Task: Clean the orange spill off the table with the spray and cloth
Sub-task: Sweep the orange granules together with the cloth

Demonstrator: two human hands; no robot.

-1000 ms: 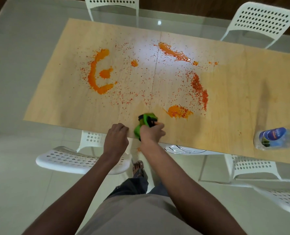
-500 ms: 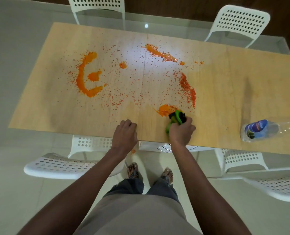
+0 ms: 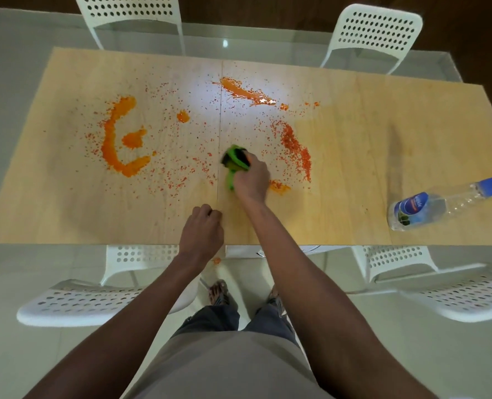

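The right hand [image 3: 252, 180] grips a bunched green cloth [image 3: 235, 162] pressed on the table [image 3: 51, 203] amid the orange spill [image 3: 118, 139]; the left hand [image 3: 203, 228] rests curled and empty near the edge. The spray bottle [image 3: 429, 208] lies apart at right. Wiping without more spray may just smear the wet patches, and sweeping toward the near edge could push specks onto the floor.

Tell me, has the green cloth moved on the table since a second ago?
Yes. The green cloth, gripped by the right hand, went from the table's near edge farther in, past the small orange blob.

Right hand [image 3: 250, 178] reaching forward, fingers curled in grip; left hand [image 3: 201, 233] fisted, nearer body.
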